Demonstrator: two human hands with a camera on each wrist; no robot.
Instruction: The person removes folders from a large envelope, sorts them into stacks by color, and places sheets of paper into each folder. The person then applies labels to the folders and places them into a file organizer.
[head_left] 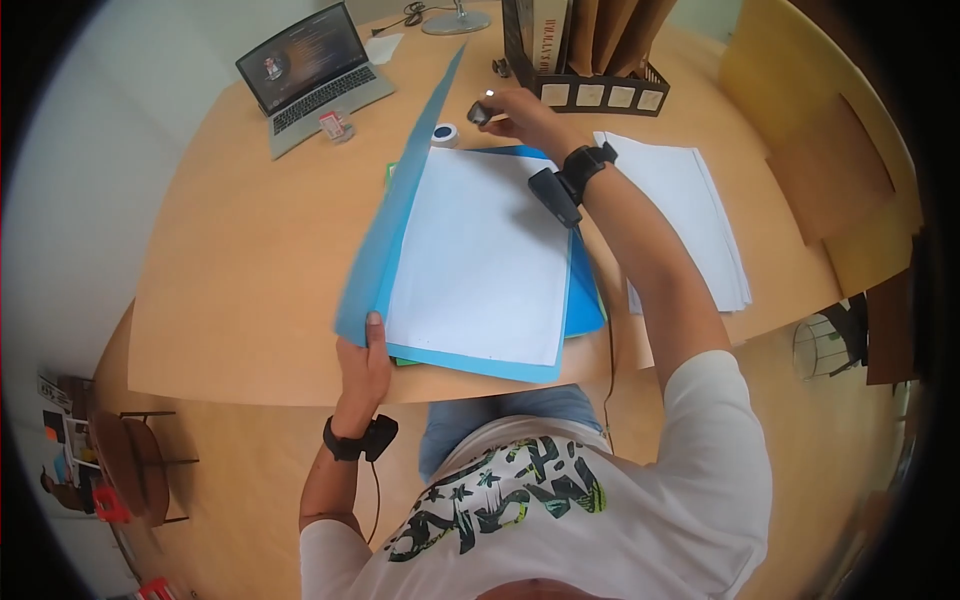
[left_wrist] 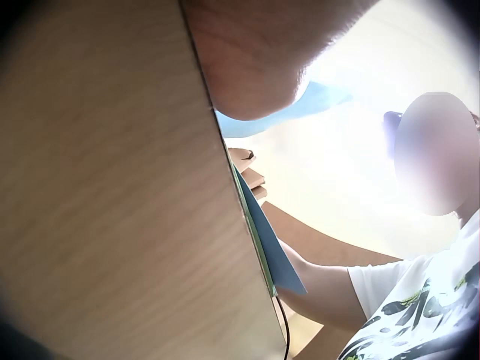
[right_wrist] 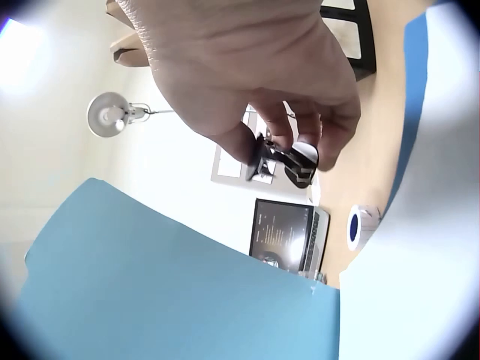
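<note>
A light blue folder lies on the table with its cover standing up on the left. White sheets rest inside it. At the folder's lower spine, my left hand grips the edge, thumb on the inside and the other fingers hidden behind. Beyond the sheets' top edge, my right hand pinches a small black hinged tool between thumb and fingertips, raised above the table; its exact kind I cannot tell. Close by stands a tape roll with a blue core. A darker blue folder shows underneath.
An open laptop sits at the back left, a small clear and red item before it. Behind the right hand stands a black file rack. A paper stack lies to the right, near a yellow chair.
</note>
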